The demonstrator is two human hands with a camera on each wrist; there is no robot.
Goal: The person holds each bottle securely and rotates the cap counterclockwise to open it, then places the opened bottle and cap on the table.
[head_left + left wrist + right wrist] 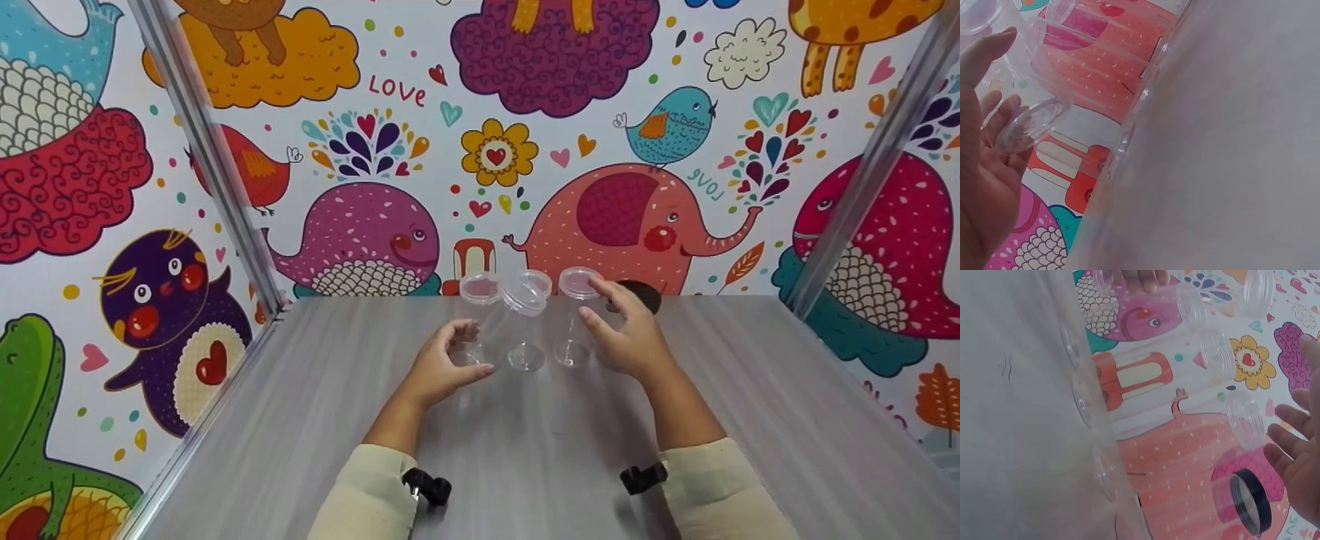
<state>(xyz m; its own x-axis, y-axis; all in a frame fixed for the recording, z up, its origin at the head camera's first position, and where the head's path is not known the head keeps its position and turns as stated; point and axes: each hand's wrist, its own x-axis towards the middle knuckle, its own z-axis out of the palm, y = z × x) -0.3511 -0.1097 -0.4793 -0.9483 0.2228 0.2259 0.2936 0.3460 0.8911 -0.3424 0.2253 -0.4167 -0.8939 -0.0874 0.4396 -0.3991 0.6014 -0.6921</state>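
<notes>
My left hand (pixel 441 364) holds a clear plastic jar (pixel 523 294) that leans to the right, its rim higher than its base. In the left wrist view, that jar's round base (pixel 1036 126) lies between thumb and fingers. Behind it stand a left clear jar (pixel 480 289) and a middle clear jar (pixel 1219 354). My right hand (pixel 628 330) has its fingers extended beside the rim of the right clear jar (pixel 571 352); whether they touch is unclear. Partly hidden behind that hand is a jar with a black lid (pixel 1251 502).
The jars stand in a row on a grey wood-grain table (pixel 540 457), near its back edge. A wall with printed cartoon animals (pixel 360 232) rises behind them. Metal posts (pixel 217 165) frame both sides.
</notes>
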